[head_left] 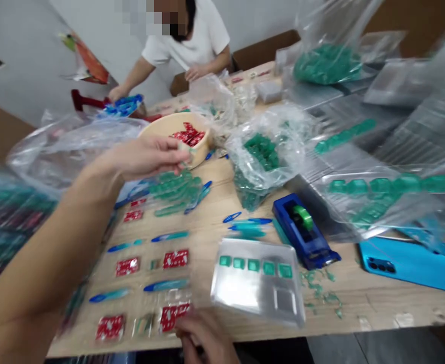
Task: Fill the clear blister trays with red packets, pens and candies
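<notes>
My left hand (150,155) reaches out over the table, thumb and fingers pinched around a small pale green, translucent piece (186,149) too blurred to name. It is in front of a cream bowl (150,130) with red patterned packets (189,135) inside. Beneath it lie green strips in clear plastic (177,189). At the front edge my right hand (209,339) has its fingers closed at the lower right corner of a red patterned packet (174,316). More red packets (110,327), blue hair clips (166,285) and small clear sachets (143,324) lie in rows to the left.
A metal tray (252,298) holds a row of green squares. Beside it are a blue tape dispenser (305,232) and a blue phone (415,265). Behind stands an open plastic bag of green pieces (262,151). A person in a white shirt (203,30) works across the table.
</notes>
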`<action>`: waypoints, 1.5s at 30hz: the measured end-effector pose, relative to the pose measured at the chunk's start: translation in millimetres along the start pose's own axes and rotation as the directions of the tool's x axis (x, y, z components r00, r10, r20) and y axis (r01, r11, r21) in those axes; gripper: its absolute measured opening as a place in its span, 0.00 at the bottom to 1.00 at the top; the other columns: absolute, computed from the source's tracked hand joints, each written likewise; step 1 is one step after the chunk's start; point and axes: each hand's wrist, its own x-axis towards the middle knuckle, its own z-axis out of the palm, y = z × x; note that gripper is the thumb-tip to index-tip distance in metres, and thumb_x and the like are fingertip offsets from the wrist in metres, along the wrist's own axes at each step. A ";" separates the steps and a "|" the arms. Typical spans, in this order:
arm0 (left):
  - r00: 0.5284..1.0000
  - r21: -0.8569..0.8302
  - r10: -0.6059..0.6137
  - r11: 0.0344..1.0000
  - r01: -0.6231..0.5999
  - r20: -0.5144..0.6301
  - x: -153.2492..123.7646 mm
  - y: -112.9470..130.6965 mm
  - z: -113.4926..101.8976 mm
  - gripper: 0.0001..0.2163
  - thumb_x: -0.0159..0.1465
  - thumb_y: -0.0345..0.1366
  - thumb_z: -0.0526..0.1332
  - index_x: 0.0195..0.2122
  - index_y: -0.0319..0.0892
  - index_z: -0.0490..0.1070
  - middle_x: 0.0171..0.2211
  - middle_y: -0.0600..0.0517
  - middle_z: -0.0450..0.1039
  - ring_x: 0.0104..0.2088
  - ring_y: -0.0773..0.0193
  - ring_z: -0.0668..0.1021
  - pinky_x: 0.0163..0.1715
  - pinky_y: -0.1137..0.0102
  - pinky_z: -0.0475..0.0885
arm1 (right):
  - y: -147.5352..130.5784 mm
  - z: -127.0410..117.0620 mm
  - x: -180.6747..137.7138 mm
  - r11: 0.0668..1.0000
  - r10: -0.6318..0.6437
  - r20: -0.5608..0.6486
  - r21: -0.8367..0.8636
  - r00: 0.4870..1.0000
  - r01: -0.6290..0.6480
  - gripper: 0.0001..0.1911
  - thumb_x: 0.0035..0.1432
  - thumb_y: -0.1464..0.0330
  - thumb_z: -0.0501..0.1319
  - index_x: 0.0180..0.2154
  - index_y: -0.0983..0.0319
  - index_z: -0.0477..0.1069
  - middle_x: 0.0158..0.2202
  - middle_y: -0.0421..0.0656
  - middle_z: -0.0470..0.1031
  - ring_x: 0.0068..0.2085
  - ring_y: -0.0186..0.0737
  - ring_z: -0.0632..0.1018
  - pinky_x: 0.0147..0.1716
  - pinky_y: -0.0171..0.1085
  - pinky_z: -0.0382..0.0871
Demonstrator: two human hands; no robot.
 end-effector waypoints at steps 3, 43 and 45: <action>0.951 -0.120 -0.060 0.988 0.100 0.302 -61.5 -15.4 12.7 0.09 0.56 0.37 0.70 0.32 0.37 0.74 0.24 0.57 0.72 0.22 0.75 0.72 0.23 0.81 0.68 | -32.0 9.5 19.3 0.887 0.171 -0.051 0.443 0.984 -0.131 0.17 0.68 0.63 0.55 0.56 0.55 0.68 0.48 0.46 0.78 0.47 0.37 0.81 0.48 0.34 0.77; 0.888 -0.066 0.403 0.903 -0.425 -0.220 -178.1 -50.7 109.2 0.07 0.65 0.26 0.62 0.41 0.44 0.73 0.36 0.52 0.77 0.39 0.68 0.80 0.39 0.76 0.77 | -87.1 -33.4 50.6 1.000 0.001 -0.442 0.028 0.897 0.013 0.08 0.59 0.74 0.64 0.40 0.56 0.76 0.37 0.38 0.78 0.33 0.31 0.79 0.33 0.31 0.77; 0.882 -0.059 0.429 0.893 -0.447 -0.194 -176.8 -50.9 110.2 0.05 0.66 0.27 0.62 0.40 0.44 0.74 0.37 0.51 0.77 0.42 0.66 0.80 0.42 0.74 0.77 | -86.7 -34.8 49.6 1.000 0.002 -0.452 0.010 0.892 0.003 0.08 0.60 0.74 0.64 0.40 0.56 0.77 0.36 0.38 0.78 0.33 0.31 0.79 0.33 0.32 0.76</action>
